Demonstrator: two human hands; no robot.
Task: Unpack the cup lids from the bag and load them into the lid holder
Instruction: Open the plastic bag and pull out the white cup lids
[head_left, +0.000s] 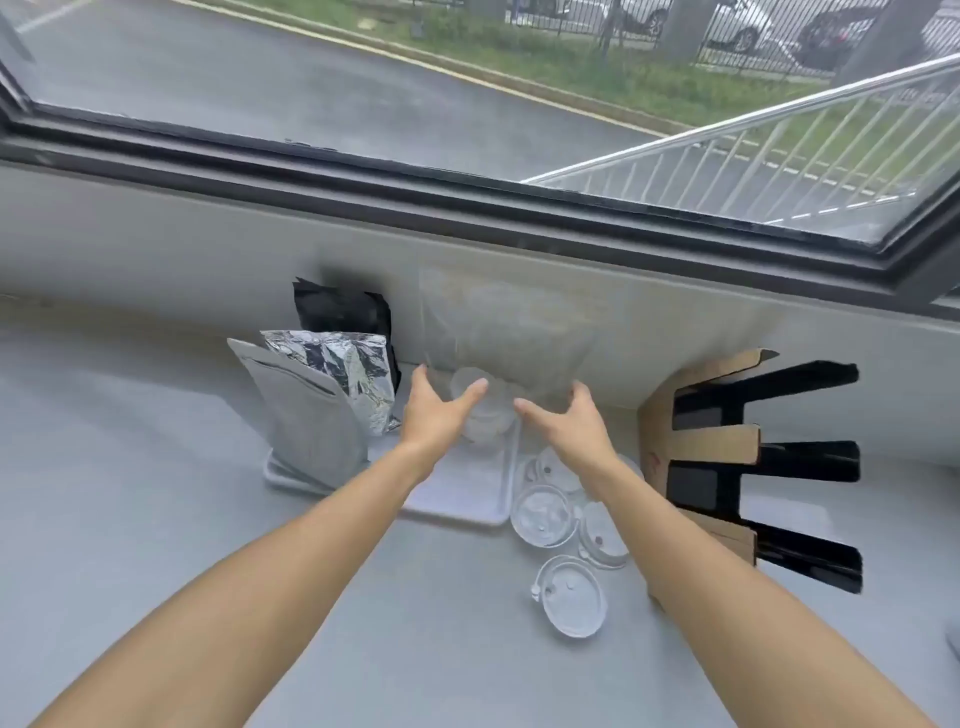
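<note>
Two bare forearms reach out, left hand and right hand spread and empty around the clear bag of lids against the wall; unpacking seems underway, gripping the bag next.

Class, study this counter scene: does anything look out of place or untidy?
Yes. Several clear cup lids lie scattered loose on the counter beside the white tray, not in the cardboard lid holder, whose slots look empty.
</note>
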